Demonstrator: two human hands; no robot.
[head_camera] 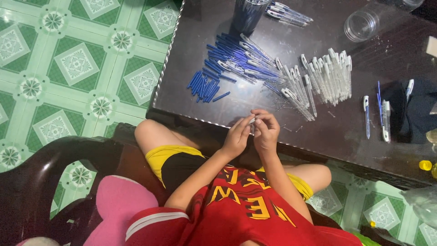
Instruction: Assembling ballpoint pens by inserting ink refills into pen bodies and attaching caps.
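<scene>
My left hand [236, 135] and my right hand [266, 130] meet at the near edge of a dark glossy table [191, 82]. Between their fingertips they pinch a small clear pen part [251, 120]. Just beyond the hands lies a row of clear pen barrels [318, 79]. To their left is a heap of blue pen refills and caps [227, 64]. Two assembled pens [376, 114] rest at the right.
A clear plastic jar [362, 25] lies on its side at the table's far right. A container of pens [248, 13] stands at the far edge. A dark chair arm [50, 164] curves at left over green patterned floor tiles [77, 64]. A yellow cap [425, 165] sits at right.
</scene>
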